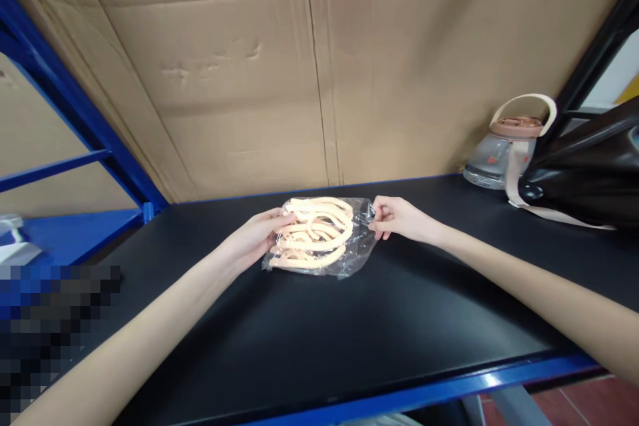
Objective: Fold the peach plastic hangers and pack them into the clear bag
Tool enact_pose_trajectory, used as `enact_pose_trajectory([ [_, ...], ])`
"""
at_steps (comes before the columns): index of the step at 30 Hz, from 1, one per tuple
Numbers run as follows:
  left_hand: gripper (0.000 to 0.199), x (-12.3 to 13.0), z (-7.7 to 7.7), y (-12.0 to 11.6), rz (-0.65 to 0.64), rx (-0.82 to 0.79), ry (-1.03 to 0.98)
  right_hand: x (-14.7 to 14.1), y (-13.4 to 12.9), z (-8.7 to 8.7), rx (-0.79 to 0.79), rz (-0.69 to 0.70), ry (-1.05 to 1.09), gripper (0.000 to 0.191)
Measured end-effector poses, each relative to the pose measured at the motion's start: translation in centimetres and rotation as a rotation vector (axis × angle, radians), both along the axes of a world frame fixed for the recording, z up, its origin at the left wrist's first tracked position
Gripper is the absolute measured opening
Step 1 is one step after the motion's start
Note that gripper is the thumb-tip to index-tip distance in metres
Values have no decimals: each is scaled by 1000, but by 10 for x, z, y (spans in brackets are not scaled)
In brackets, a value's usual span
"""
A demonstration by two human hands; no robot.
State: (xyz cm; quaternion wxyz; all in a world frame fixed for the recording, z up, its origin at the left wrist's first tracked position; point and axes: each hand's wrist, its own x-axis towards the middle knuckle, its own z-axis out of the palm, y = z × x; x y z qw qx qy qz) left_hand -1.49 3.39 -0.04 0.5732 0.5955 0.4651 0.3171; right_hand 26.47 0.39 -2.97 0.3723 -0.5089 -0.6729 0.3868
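A clear plastic bag point(363, 249) lies towards the back of the black tabletop, holding several cream-coloured curved pieces point(319, 236) like tubes or hooks. My left hand point(259, 233) grips the bag's left side, with the thumb on top and the other fingers partly hidden behind or under it. At the bag's upper right edge, my right hand point(389, 217) pinches the loose plastic between thumb and fingers. What exactly the cream pieces are cannot be made out through the shiny film.
A clear water bottle point(494, 153) with a pink lid, cream handle and strap stands at the back right, beside a shiny black bag point(594, 166). Cardboard point(239, 80) walls the back. A blue metal frame point(74, 93) rises at left; the table point(349, 339) has a blue front edge.
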Motion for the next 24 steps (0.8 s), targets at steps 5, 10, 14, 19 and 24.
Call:
enact_pose_trajectory([
  [5, 11, 11, 8, 15, 167, 255, 75, 13, 12, -4, -38, -135, -40, 28],
  [10, 11, 30, 45, 43, 185, 449, 236, 16, 15, -3, -103, -148, -22, 20],
  [14, 8, 42, 79, 53, 108, 489, 288, 14, 14, -3, -124, -84, -35, 19],
  [19, 27, 47, 112, 57, 69, 489, 333, 9, 7, 0, -86, -20, -79, 37],
  [24, 40, 46, 136, 64, 103, 528, 389, 5, 6, -4, -26, 3, -88, 68],
])
